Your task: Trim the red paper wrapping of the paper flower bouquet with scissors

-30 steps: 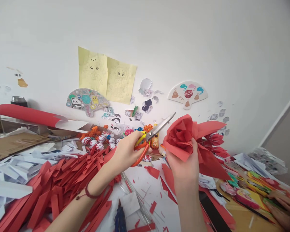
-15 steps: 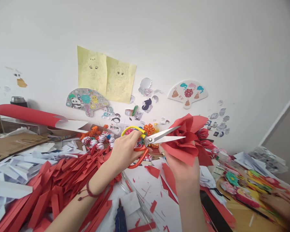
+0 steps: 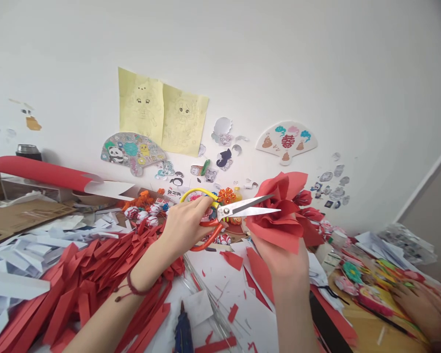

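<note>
Left hand (image 3: 185, 225) grips scissors (image 3: 228, 212), right hand (image 3: 279, 257) a red paper flower (image 3: 282, 211), over the scrap-strewn table (image 3: 220, 294) by the sticker-covered wall (image 3: 316, 73).

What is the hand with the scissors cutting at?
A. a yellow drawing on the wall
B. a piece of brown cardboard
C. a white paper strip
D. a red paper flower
D: the left hand holds the scissors with the blades open, their tips at the red paper flower that the right hand grips from below.
</note>
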Motion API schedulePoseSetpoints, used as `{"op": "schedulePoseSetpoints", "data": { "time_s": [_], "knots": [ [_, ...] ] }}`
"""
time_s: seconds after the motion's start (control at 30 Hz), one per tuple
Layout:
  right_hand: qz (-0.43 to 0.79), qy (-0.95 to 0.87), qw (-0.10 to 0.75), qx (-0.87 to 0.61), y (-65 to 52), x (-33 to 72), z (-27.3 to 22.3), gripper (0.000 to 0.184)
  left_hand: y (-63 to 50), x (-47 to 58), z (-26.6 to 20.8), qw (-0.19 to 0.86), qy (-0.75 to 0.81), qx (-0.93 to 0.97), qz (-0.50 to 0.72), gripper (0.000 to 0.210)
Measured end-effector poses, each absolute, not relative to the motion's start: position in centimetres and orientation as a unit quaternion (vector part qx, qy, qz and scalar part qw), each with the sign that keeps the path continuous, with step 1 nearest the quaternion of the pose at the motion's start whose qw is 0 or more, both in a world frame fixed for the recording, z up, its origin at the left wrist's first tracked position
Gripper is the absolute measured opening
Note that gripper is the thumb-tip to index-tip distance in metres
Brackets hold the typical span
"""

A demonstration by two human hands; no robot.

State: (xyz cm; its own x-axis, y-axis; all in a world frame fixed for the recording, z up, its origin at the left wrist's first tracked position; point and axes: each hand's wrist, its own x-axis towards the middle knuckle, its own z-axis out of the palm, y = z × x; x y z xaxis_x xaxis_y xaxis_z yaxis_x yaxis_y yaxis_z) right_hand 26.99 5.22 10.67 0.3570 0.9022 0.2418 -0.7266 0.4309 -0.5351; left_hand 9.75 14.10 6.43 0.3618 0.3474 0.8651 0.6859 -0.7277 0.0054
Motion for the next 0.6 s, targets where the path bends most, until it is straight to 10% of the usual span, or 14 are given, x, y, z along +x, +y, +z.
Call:
{"op": "schedulePoseSetpoints", "data": {
  "time_s": [0.6],
  "knots": [
    [0.539,-0.208,0.8,-0.159,5.24,27.42,10.58,0.011,14.43,8.72,6.93,0.233,-0.351,-0.806,-0.415,0.027]
  ]
}}
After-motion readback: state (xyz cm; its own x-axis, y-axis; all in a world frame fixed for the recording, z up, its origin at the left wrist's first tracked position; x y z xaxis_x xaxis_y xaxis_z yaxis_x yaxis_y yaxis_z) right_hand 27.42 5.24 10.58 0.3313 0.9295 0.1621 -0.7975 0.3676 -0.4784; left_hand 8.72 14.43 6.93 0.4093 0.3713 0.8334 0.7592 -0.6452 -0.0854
